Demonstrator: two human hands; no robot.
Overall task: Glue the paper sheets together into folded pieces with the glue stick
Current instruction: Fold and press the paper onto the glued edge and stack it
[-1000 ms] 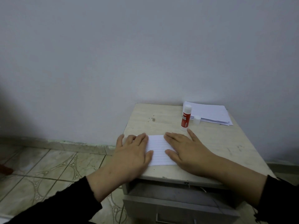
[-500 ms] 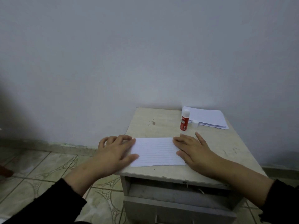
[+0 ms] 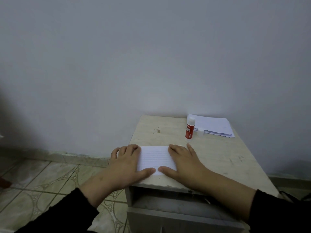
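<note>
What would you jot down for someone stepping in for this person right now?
Left hand: flat, pressing the left end of the folded lined sheet.
Right hand: flat, pressing its right end.
The sheet lies at the front of the small table.
Glue stick stands upright behind the right hand, uncapped; its cap sits beside it, by the paper stack at the back right.
Done: this piece is folded and being pressed flat.
Left: set it aside, then glue and fold the stacked sheets.
</note>
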